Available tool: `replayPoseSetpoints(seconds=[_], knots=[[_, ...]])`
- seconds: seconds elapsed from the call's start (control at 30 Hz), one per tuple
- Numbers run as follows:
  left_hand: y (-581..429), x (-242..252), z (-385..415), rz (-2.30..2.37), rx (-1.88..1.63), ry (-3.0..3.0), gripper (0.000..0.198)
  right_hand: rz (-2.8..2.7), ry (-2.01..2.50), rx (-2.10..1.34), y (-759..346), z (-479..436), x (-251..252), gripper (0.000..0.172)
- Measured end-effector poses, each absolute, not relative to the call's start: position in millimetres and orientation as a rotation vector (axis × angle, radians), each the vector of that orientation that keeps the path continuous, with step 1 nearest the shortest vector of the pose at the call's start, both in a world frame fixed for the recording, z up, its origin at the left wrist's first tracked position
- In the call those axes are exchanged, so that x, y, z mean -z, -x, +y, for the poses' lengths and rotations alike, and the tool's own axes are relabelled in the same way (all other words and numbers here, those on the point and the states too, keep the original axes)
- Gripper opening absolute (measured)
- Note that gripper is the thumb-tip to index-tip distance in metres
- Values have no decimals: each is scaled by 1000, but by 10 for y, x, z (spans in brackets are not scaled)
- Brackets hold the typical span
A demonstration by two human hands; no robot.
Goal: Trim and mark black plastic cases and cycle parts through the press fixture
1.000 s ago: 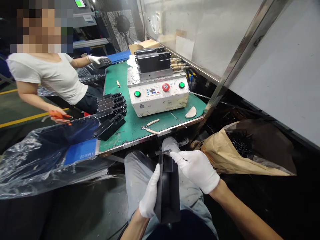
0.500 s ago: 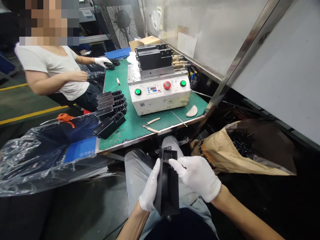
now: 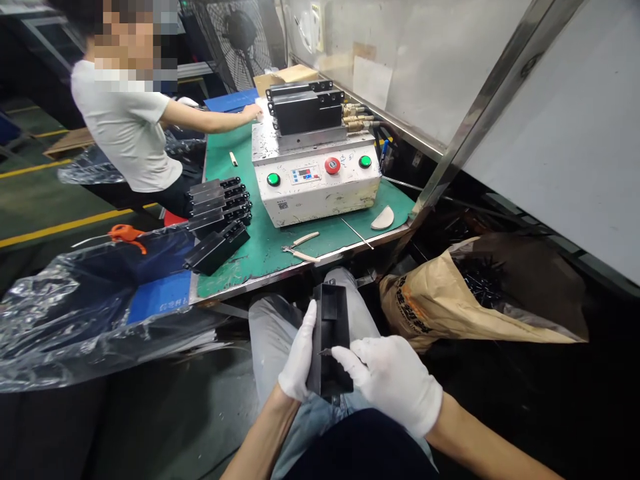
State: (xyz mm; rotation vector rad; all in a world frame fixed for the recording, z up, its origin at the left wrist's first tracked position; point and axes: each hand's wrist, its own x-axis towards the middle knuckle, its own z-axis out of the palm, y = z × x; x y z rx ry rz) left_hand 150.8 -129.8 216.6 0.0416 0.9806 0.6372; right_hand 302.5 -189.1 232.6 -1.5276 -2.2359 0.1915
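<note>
In its white glove, my left hand (image 3: 301,353) grips the left side of a long black plastic housing (image 3: 334,320) above my lap, its hollow side facing me. My gloved right hand (image 3: 395,377) is closed in a pinch at the housing's right side. From its fingertips a small dark blade-like tip (image 3: 325,351) points left across the housing's left wall. The rest of that tool is hidden by the glove. Beyond the hands, on the green-topped table (image 3: 260,260), lie cutting pliers (image 3: 303,248) with pale handles and a thin rod (image 3: 357,233).
A white machine (image 3: 320,200) with green and red buttons carries black housings (image 3: 310,113). More black housings (image 3: 220,207) lie at the table's left. A plastic-lined bin (image 3: 165,293) stands left, a paper sack (image 3: 420,293) right. A co-worker (image 3: 120,127) sits at the far left.
My right hand with the dark tip has moved down along the housing, towards me. The housing has tilted slightly. The co-worker has turned and reaches an arm behind the machine.
</note>
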Motion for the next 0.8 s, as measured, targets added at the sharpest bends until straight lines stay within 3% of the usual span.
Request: replayPoseSetpoints(seconds=[0.33,0.5,0.63,0.8], knots=[[-1579,-2111,-1240,998,-707,-104,72,-2193,1602,-298,-3044,-1911,-2328,57],[-1565,-2042,-1137,1056,-740,-135,69,-2201,1615,-428,-3048,-1965,-2408,53],[-1536,-2032,-1045,1141,-824,-188,57,-2249,1592,-635,-3115,-2013,-2443,54],[-1543,-2112,-980,1438,-1216,-371,40,-1726,1737,-839,-3137,-2056,-2256,59]])
